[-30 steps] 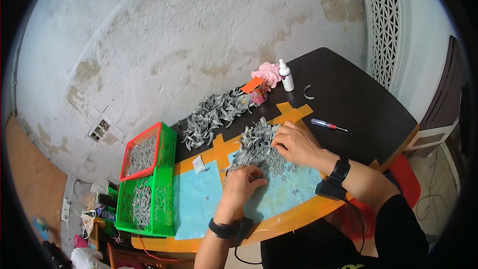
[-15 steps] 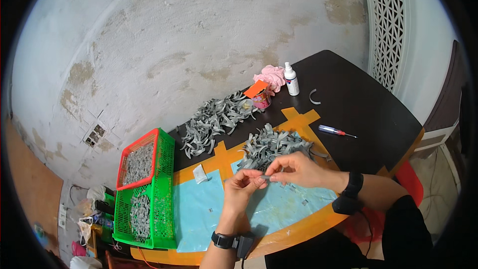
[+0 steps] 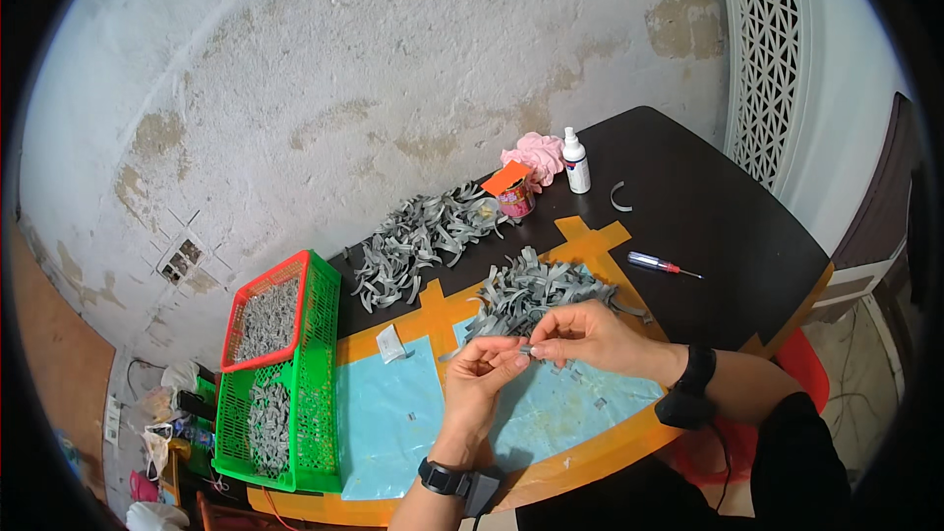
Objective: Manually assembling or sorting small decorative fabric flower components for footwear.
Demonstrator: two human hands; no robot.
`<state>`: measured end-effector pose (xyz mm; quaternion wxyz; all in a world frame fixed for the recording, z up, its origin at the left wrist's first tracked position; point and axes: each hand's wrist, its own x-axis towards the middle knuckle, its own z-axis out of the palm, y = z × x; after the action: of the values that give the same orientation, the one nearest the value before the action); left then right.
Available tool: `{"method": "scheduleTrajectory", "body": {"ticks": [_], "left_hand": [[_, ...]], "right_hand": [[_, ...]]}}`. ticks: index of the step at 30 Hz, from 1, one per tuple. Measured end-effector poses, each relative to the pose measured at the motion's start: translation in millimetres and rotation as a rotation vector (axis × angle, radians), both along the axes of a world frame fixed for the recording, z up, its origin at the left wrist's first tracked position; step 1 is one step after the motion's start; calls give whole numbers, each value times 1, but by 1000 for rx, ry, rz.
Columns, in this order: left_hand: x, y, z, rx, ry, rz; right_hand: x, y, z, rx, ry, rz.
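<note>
Between the fingertips of both hands is a small grey strip [image 3: 526,350], most of it covered by fingers. My left hand [image 3: 477,383] pinches it from the left with thumb and forefinger. From the right, the thumb and fingers of my right hand [image 3: 595,342] close on its other end. Just beyond the hands lies a heap of curved grey strips [image 3: 536,293] on light blue sheeting [image 3: 388,413]. Tiny grey scraps [image 3: 601,402] are scattered on the sheeting under and beside the hands.
At left, a red basket [image 3: 232,334] rests on a green basket [image 3: 320,403]; both hold small grey pieces. Farther back lie more grey strips [image 3: 413,241], a tin [image 3: 515,199], pink cloth [image 3: 536,152], and a white spray bottle [image 3: 576,165]. A screwdriver [image 3: 661,264] lies at right.
Both hands stay together in nearly the same place, still pinching the strip, and less of it shows between the fingertips. The whole view has shifted slightly.
</note>
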<state>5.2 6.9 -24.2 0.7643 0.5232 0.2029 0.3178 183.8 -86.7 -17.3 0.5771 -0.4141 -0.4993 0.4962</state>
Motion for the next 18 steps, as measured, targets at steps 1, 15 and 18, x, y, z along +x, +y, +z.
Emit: {"method": "scheduleTrajectory", "body": {"ticks": [1,15,18], "left_hand": [[2,-1,2,6,-15,9],[6,-4,2,-7,5,37],[5,-1,-4,131,-22,89]], "right_hand": [[0,0,0,0,2,0],[4,-2,1,-75,-76,4],[3,-1,1,-97,-73,9]]}}
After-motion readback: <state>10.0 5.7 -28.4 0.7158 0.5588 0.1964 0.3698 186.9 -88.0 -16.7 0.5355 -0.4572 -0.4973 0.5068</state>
